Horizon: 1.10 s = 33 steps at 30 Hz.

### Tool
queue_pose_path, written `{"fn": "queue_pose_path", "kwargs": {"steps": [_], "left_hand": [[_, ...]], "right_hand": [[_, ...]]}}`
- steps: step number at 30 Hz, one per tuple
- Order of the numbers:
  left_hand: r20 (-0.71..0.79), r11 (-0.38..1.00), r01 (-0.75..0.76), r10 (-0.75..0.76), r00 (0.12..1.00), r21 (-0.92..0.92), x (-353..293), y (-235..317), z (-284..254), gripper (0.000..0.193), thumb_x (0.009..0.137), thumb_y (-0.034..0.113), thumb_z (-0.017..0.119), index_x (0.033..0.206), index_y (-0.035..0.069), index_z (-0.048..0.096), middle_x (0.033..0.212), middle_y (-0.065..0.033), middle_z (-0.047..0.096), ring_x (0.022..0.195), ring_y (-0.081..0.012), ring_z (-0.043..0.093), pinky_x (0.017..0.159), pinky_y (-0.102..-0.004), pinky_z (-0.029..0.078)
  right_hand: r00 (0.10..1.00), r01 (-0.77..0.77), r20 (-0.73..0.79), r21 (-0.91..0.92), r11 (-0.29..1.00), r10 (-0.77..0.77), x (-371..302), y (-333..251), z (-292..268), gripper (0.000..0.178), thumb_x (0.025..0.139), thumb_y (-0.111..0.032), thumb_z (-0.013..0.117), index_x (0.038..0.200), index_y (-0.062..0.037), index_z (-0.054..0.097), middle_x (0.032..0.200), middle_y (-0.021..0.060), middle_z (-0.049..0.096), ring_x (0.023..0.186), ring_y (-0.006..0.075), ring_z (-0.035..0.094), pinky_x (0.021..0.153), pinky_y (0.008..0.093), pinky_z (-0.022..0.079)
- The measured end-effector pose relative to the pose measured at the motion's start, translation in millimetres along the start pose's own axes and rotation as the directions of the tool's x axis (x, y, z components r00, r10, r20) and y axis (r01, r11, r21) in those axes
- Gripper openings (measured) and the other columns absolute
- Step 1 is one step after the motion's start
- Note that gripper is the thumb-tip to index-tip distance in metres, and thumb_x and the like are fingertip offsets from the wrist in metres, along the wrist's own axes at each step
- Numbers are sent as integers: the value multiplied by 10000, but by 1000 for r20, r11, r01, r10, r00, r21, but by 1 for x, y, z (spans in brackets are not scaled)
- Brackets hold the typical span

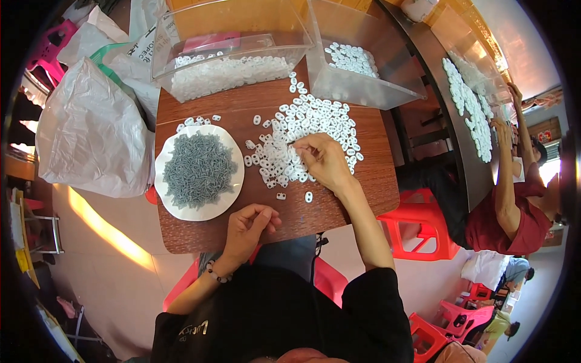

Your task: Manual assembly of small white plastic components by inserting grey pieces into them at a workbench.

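A loose heap of small white oval plastic pieces with two holes each covers the middle of the brown wooden table. My right hand reaches over the heap's near side, thumb and fingertips pinched together; what lies between them is too small to make out. Close to the table's front edge is my left hand, its fingers curled in and any content hidden. Just beyond it, a white wavy-rimmed plate holds a mound of small grey rod-like plastic pieces. Two single white pieces lie between my hands.
Two clear plastic bins with white pieces, one at the back left and one at the back right, border the table. A bulging white bag stands left. On the right, a person in dark red works at a dark table near a red stool.
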<state>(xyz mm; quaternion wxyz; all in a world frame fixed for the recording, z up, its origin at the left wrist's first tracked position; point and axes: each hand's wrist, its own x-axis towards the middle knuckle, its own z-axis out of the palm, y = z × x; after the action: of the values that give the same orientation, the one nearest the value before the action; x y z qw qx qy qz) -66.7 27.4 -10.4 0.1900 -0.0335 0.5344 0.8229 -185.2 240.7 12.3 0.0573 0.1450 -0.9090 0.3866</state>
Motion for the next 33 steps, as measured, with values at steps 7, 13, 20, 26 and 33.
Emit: {"fn": "queue_pose_path", "kwargs": {"steps": [7,13,20,26,33], "left_hand": [[-56,1000,10,-9,998,18,10,18,22,198,954,157,559,1016,-14,639,860,-73,667,682,-76,568,649,-215,469],[-102,994,-92,98,990,67,25,31,36,203,946,155,579,1042,-14,641,871,-62,669,700,-78,580,661,-213,475],[-20,998,-63,63,998,26,17,26,33,203,931,187,623,977,-5,668,836,-42,680,709,-66,603,656,-209,487],[61,922,215,-206,977,-323,11,26,28,202,934,225,619,983,35,666,834,-8,662,706,-55,583,653,-202,477],[114,916,211,-182,977,-341,0,20,30,185,933,217,625,985,44,660,830,14,643,702,-44,564,649,-192,472]], "right_hand": [[967,-247,72,483,840,244,-20,-15,-11,143,850,-1,663,993,-8,661,832,-1,649,777,45,577,697,200,457],[944,-329,207,640,695,257,-56,-46,-18,202,858,14,652,1058,9,620,898,5,647,803,47,580,727,192,459],[973,-230,146,554,800,179,-80,-61,-13,190,859,44,641,1046,7,626,896,25,647,833,60,589,752,206,466],[981,-187,152,582,792,120,-88,-57,-10,219,847,45,655,1062,11,626,952,45,626,887,88,589,805,234,472],[985,-157,93,839,521,148,-94,-72,8,184,832,38,678,1003,12,619,992,76,628,866,113,599,723,242,497]]}}
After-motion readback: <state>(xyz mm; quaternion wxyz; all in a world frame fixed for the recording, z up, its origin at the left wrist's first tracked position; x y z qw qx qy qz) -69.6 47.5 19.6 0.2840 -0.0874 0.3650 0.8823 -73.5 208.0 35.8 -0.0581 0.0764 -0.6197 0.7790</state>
